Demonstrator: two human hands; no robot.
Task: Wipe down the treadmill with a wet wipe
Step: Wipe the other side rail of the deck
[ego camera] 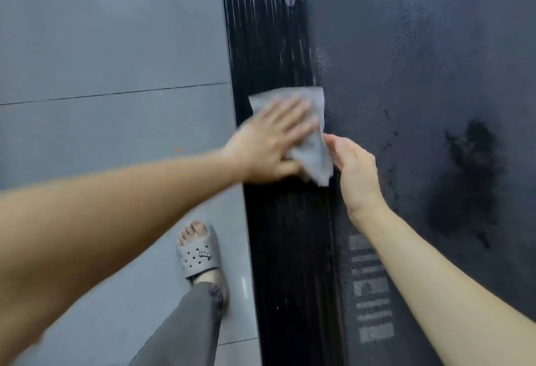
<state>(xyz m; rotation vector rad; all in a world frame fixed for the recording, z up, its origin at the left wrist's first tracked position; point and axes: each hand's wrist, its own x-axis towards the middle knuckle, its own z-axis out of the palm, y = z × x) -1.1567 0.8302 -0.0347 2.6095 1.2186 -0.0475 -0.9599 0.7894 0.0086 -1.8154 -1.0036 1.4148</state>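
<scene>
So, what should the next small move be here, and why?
Probably slide the left hand, flat on the wipe, further up the side rail. White streaks and smudges show there, while the stretch below looks dark and clean. The right hand is at the wipe's edge.

Unreadable white print [371, 290] on belt [420, 61]

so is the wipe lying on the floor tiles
No, the left hand presses the wipe flat on the treadmill's black side rail.
</scene>
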